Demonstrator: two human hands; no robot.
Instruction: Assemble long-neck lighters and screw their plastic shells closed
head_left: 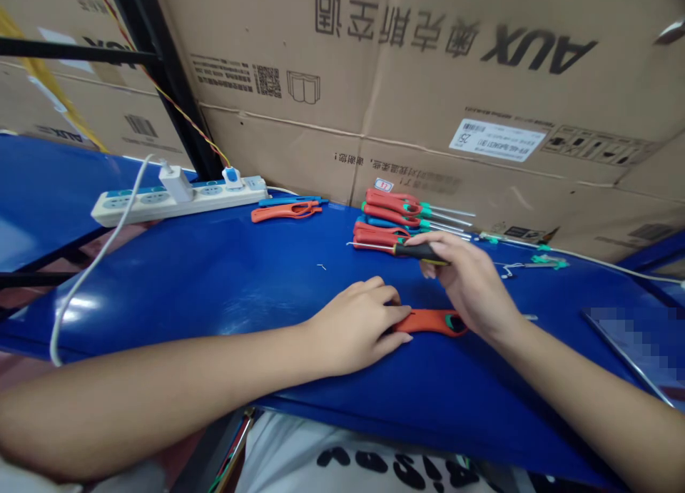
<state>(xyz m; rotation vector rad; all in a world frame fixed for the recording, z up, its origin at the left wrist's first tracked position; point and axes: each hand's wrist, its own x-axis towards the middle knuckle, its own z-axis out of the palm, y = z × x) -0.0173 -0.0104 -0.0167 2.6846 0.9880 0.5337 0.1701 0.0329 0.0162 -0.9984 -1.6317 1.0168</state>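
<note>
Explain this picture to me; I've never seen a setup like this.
There is no robot here: a person works with two bare hands. The single picture comes from a camera worn on that person's head, looking forward and down, so the forearms reach in from below.

The left grip holds the left end of an orange handle on the blue table. The right grip holds a black-handled tool, its thin shaft pointing left.

Beyond the hands lie a pile of red-handled tools with green parts, and, further left, a loose orange piece beside a blue one. A white power strip sits at the left; printed cardboard stands behind.
</note>
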